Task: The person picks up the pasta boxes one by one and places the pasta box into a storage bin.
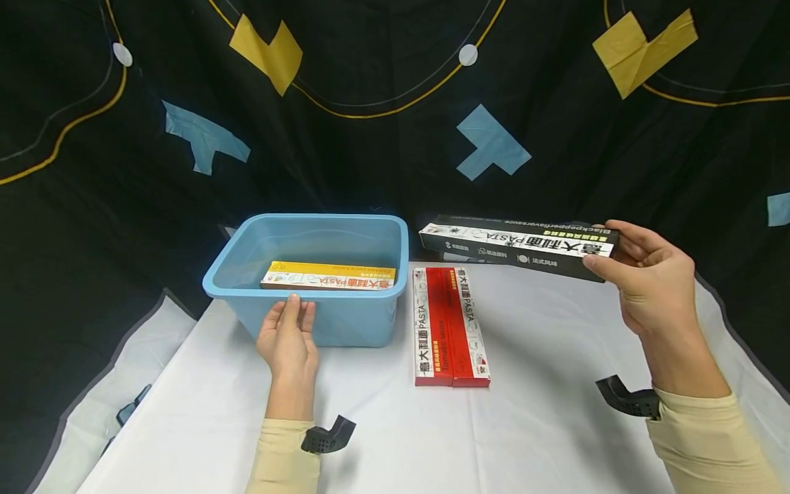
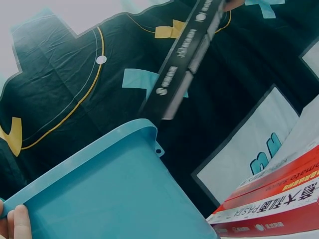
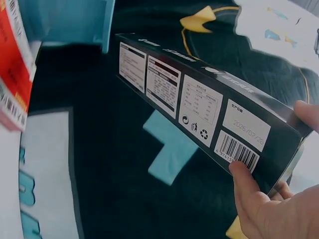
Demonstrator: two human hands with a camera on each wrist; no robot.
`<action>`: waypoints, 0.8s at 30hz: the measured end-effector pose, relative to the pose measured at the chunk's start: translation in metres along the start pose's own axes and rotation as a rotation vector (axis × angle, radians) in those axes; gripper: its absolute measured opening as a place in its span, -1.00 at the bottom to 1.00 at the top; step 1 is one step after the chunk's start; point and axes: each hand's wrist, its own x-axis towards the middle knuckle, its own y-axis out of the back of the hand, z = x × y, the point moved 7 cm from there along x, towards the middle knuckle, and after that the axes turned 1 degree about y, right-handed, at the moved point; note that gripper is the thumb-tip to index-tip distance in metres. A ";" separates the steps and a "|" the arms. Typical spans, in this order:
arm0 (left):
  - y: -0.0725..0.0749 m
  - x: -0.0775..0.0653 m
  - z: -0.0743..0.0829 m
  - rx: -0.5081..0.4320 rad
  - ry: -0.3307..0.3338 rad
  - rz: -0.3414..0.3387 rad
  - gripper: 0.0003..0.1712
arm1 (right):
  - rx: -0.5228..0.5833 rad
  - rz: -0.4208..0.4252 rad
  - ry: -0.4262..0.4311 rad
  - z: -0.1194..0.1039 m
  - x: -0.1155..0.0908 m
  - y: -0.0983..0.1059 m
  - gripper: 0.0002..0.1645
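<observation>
A long black pasta box (image 1: 518,245) is held up by its right end in my right hand (image 1: 657,281), thumb in front and fingers behind. In the right wrist view the box (image 3: 199,107) shows white label panels and a barcode. My left hand (image 1: 290,339) pinches the front rim of the blue plastic bin (image 1: 345,319), thumb on top of the rim. Inside the bin lies a yellow and white pasta box (image 1: 333,274). On the table to the right of the bin, a red and white pasta package (image 1: 450,329) lies flat, lengthwise away from me.
A white cloth covers the table (image 1: 382,432). Behind it hangs a black curtain (image 1: 370,165) with yellow and blue tape shapes. Each wrist carries a black camera mount (image 1: 330,436).
</observation>
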 end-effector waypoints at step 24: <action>0.002 0.002 0.001 0.035 -0.018 -0.003 -0.58 | -0.103 -0.184 -0.041 0.034 0.025 -0.111 -0.36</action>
